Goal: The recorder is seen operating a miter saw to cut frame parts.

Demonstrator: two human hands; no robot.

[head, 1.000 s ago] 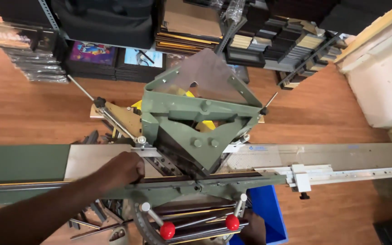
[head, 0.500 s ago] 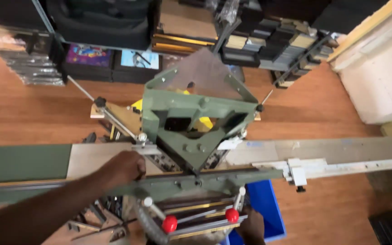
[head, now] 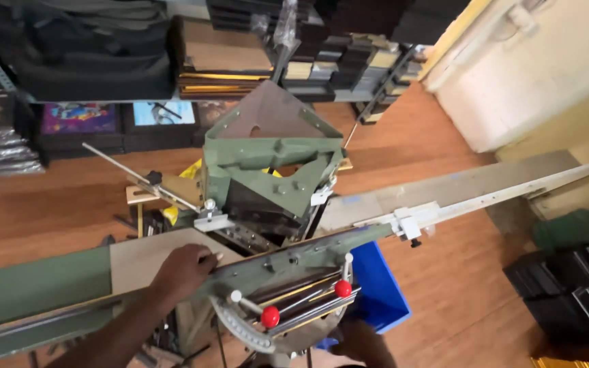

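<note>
Tilted now, the view swings right; the left hand (head: 184,271) stays pressed, fingers curled, on a dark moulding strip (head: 267,253) at seven o'clock of the green mitre cutter (head: 270,170). Firm pressure matters. Right hand (head: 363,343): grip unclear.

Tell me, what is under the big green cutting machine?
Under the green machine, a blue bin sticks out on the wooden floor. The left hand rests on its table. The machine's body hides its stand and most of the right hand.
</note>
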